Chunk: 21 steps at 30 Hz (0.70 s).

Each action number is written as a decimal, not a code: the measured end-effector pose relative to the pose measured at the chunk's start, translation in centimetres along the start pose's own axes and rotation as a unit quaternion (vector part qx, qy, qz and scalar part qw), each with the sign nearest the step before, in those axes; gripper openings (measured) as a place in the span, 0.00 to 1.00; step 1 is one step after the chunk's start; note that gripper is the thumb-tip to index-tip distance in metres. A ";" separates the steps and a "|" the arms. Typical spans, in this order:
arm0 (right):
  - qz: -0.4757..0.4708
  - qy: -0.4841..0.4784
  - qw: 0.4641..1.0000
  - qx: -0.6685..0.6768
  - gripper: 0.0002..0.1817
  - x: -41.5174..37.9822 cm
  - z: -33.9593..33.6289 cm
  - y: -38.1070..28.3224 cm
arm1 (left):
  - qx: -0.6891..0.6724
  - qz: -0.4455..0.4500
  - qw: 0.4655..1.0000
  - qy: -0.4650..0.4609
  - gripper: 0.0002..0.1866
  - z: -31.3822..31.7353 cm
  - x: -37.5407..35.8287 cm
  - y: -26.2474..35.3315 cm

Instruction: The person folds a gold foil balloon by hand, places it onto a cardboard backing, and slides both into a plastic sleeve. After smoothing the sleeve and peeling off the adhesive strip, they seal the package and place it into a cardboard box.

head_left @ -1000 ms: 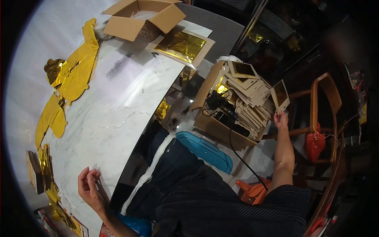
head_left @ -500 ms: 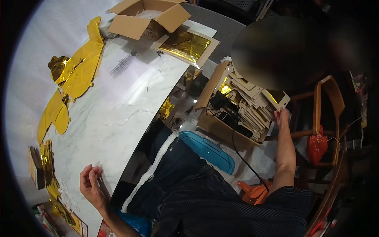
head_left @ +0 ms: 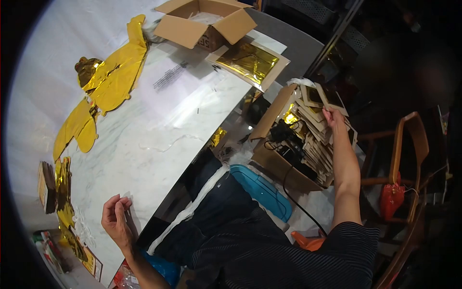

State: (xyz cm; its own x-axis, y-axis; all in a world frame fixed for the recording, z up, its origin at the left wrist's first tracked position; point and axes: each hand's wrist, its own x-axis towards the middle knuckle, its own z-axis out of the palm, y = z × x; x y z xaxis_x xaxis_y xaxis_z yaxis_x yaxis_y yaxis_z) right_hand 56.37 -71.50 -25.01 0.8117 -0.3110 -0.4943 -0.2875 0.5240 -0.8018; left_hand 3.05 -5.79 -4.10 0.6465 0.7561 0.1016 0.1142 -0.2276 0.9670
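My left hand (head_left: 117,216) rests at the near edge of the white marbled table (head_left: 159,178), fingers loosely curled and apart, holding nothing. At the right, my right hand (head_left: 333,117) pinches the lower edge of a flat card packet (head_left: 332,97) with a dark, gold-edged window. That packet is over the far end of a cardboard box (head_left: 284,161) full of similar cards (head_left: 315,144), stacked on edge. Black cables and dark objects (head_left: 288,142) lie in the box beside the cards. A larger gold foil packet (head_left: 248,62) sits on the table's far right corner.
An open cardboard box (head_left: 207,26) stands at the table's far end. Flat gold foil balloons (head_left: 115,72) lie along the left side. A teal lid (head_left: 262,190) is below the table edge. A wooden chair (head_left: 399,149) with a red bag (head_left: 392,200) stands at right.
My right hand has moved up along the box to its far end, with a card packet in its fingers. The view has shifted slightly. My left hand stays on the table.
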 end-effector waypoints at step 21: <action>0.054 0.080 0.922 -0.375 0.06 0.9 5.7 5.1 | -0.035 -0.031 0.998 0.034 0.09 0.3 -0.1 -0.4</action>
State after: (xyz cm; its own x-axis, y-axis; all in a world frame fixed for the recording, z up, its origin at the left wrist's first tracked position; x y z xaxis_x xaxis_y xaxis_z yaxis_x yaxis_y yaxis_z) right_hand 58.49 -64.61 -27.63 0.6901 -0.4333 -0.5797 -0.6810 -0.1178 -0.7227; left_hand 3.16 -5.98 -4.56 0.5868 0.8080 0.0540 0.0979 -0.1369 0.9857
